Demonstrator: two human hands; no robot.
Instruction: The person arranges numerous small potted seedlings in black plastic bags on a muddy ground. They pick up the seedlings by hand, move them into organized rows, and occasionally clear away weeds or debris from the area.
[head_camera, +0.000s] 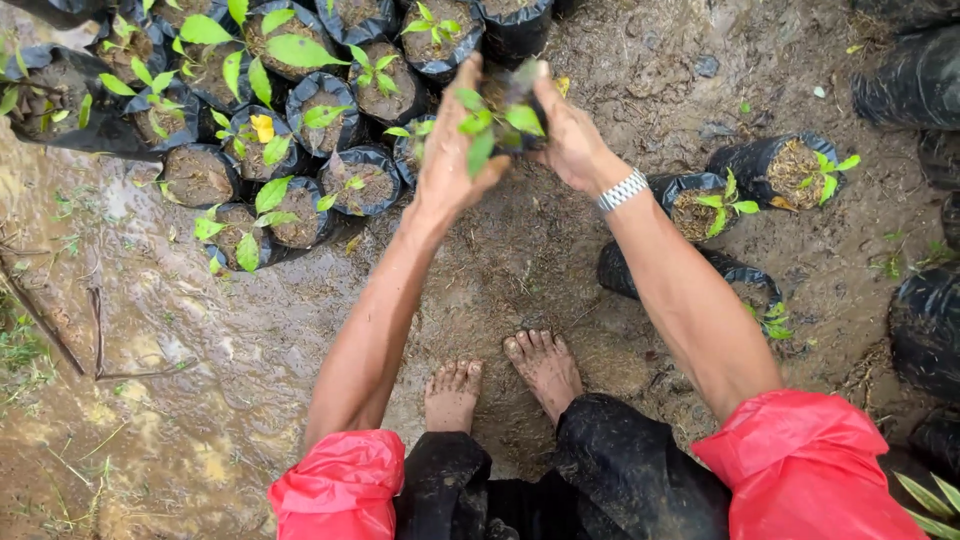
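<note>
You have the seedling bag (512, 110) lifted between both hands at 12 o'clock, left hand (450, 150) and right hand (570, 140) with fingers clamped on its sides. You seem mid-carry; next, lower it upright beside the bag cluster (300, 130) at 10 o'clock.

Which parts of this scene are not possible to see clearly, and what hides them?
Head view only:
- The seedling bag: its sides and base are covered by the left hand and right hand; its leaves are motion-blurred.
- The tipped bag: partly behind the right forearm.
- The black bags at the right edge: cut off by the frame, contents unseen.
- The person's legs: hidden under the dark trousers.
</note>
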